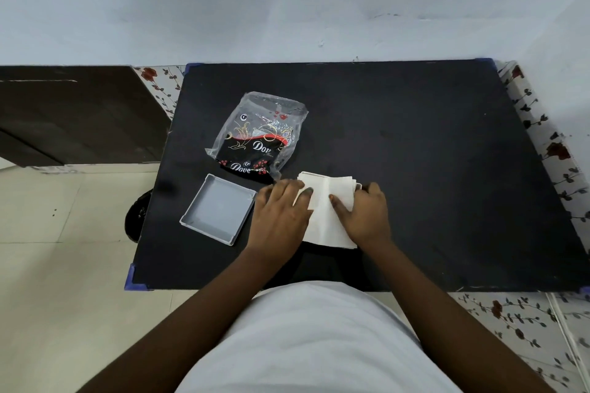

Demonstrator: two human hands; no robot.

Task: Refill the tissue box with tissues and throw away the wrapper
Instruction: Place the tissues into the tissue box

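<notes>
A stack of white tissues [325,201] lies on the black table [415,153] near its front middle. My left hand [281,217] rests on the stack's left side with fingers spread over it. My right hand [367,217] presses on the right side, thumb on top. Whatever is under the stack is hidden, apart from a small grey edge at its far right corner. An open grey square tray-like box part [220,210] sits just left of my left hand. The crumpled clear and black plastic wrapper [258,137] lies behind it, empty-looking.
A dark round object [137,217] sits on the tiled floor by the table's left edge. A dark wooden cabinet [79,115] stands at the left. A pale wall runs behind the table. Floral-patterned tiles border the right side.
</notes>
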